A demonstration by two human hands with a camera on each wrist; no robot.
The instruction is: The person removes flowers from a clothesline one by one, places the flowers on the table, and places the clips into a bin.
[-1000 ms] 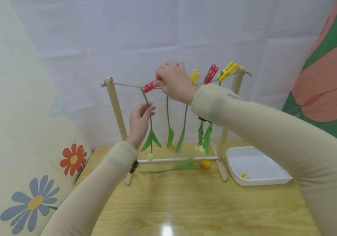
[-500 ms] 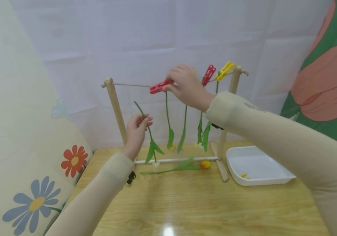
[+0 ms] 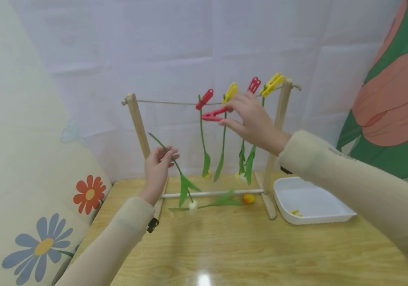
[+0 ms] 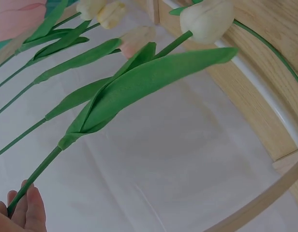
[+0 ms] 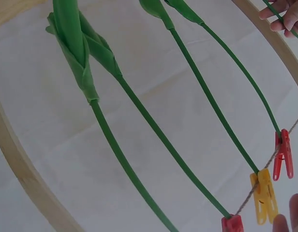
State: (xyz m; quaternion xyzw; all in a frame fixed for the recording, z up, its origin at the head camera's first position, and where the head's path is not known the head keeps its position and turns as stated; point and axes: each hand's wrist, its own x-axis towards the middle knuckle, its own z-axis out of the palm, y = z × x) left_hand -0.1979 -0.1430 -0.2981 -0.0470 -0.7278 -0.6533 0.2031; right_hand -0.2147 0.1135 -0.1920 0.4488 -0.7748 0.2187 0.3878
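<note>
My left hand pinches the green stem of an artificial tulip with a white head. This tulip leans, its cut end up to the left and its head low. In the left wrist view its leaf crosses the middle. My right hand holds a red clothespin between thumb and fingers, just below the rope and apart from the held tulip. Another red clothespin and a yellow clothespin grip hanging tulip stems on the rope.
Further right hang a red clothespin and a yellow clothespin. Wooden posts carry the rope. An orange-yellow tulip lies on the table by the white bar. A white tray holds small yellow pieces.
My right hand has drawn the red clothespin from the rope by the stem's end to the right and slightly down. My left hand has lowered the white tulip leftward, tilting it.
</note>
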